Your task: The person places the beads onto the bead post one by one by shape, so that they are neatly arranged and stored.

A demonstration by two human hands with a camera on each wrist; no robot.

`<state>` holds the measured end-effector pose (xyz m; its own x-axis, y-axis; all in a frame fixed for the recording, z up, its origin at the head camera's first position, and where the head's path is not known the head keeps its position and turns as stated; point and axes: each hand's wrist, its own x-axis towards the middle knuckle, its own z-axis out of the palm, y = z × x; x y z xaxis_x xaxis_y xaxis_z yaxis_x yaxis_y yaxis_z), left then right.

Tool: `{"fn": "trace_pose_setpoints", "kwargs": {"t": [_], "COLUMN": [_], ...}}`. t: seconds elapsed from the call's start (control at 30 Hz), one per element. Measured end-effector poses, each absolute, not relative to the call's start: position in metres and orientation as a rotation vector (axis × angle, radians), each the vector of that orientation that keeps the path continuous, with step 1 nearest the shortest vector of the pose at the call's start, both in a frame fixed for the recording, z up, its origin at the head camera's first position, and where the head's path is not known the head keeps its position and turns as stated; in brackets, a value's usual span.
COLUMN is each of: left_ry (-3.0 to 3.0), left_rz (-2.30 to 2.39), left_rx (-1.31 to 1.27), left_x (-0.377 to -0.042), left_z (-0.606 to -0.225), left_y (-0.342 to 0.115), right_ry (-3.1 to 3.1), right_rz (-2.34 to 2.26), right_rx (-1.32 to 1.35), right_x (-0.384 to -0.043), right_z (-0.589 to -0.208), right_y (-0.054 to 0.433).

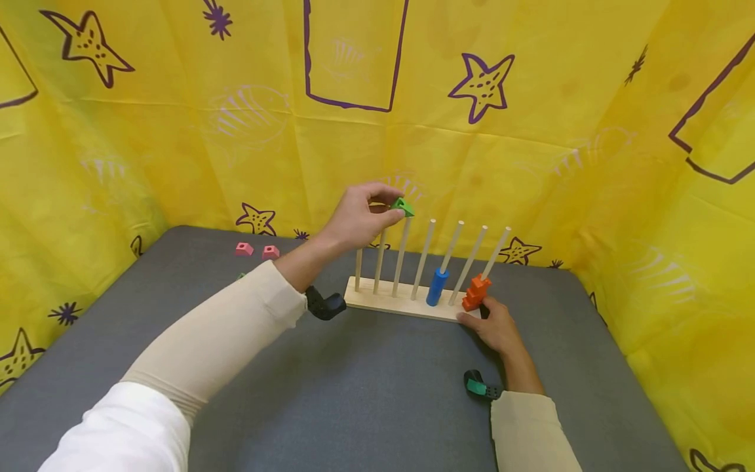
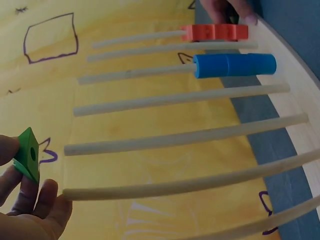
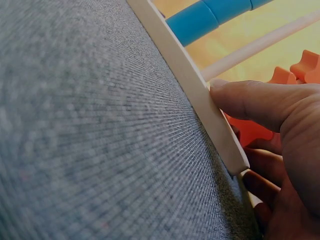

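Green triangular pierced block (image 2: 26,152): the left hand (image 1: 360,218) is pinching it near the tips of slim, pale wooden pegs (image 2: 182,135).
Its hole is facing the pegs, seemingly for threading, while the right hand (image 1: 494,326) is gripping the flat, pale wooden base (image 1: 383,301), probably steadying it; no brand or readable writing is showing.

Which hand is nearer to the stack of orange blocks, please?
Right: the right hand grips one end of the wooden base, just beside the orange blocks. The left hand is farther away, near the pole tops, pinching a green block.
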<state>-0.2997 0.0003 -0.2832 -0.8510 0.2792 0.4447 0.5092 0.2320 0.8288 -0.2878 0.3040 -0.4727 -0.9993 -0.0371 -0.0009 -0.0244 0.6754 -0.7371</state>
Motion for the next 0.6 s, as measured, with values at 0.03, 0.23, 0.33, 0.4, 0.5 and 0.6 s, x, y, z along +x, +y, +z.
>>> {"fn": "trace_pose_setpoints", "kwargs": {"t": [0.03, 0.23, 0.33, 0.4, 0.5, 0.6], "left_ry": [-2.297, -2.303, -2.311, -2.310, -2.294, -2.288], "left_rz": [-1.670, -1.728, -1.733, -1.714, -1.701, -1.695], "left_rx": [-0.745, -0.715, -0.689, -0.678, -0.671, -0.666], "left_x": [-0.301, -0.312, -0.314, -0.315, -0.315, -0.316], "left_z": [-0.284, -0.293, -0.298, -0.300, -0.302, -0.305], "left_y": [0.004, 0.018, 0.021, 0.022, 0.022, 0.023], "right_ry": [2.860, 2.862, 2.868, 2.868, 2.863, 2.864], "right_rz": [-1.260, -1.270, -1.270, -1.269, -1.264, -1.263], "right_rx": [-0.052, -0.062, -0.073, -0.078, -0.068, -0.066], "right_x": [-0.288, -0.287, -0.287, -0.288, -0.288, -0.289], "right_z": [-0.473, -0.473, -0.473, -0.473, -0.473, -0.473], "right_y": [0.304, 0.303, 0.302, 0.302, 0.303, 0.305]}}
